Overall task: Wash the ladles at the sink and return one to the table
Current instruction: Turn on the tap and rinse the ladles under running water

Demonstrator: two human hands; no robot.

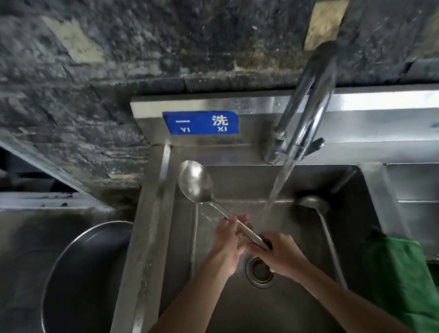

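Item: large steel ladle [197, 185], in wash. Location: above the basin of the stainless sink [298, 310], bowl raised toward the rear left corner, handle running down and right to the hands. Long axis: diagonal, bowl far-left, handle end near-right.

Grip, right hand [277, 252]: closed round the dark handle end, directly above the drain [259, 271]. Grip, left hand [227, 241]: fingers curled around mid-shaft, apparently rubbing it; this hand is the nearer to the bowl.

Water: stream from the chrome tap [306, 103] falls just right of the shaft, meeting the hands rather than the bowl. Judgement: the bowl lies up-left of the stream, so rinsing it calls for drawing the ladle right along its own axis.

Second ladle [321, 225]: lies in the basin at the right wall, bowl to the rear, handle toward the viewer, apart from both hands.

Also present: green cloth [400, 279] draped over the right divider; round steel basin [89, 294] at left.

Writing: blue label [201, 122] on the splashback reads "一 洗", with "YI XI" beneath. A second blue label at far right is illegible.
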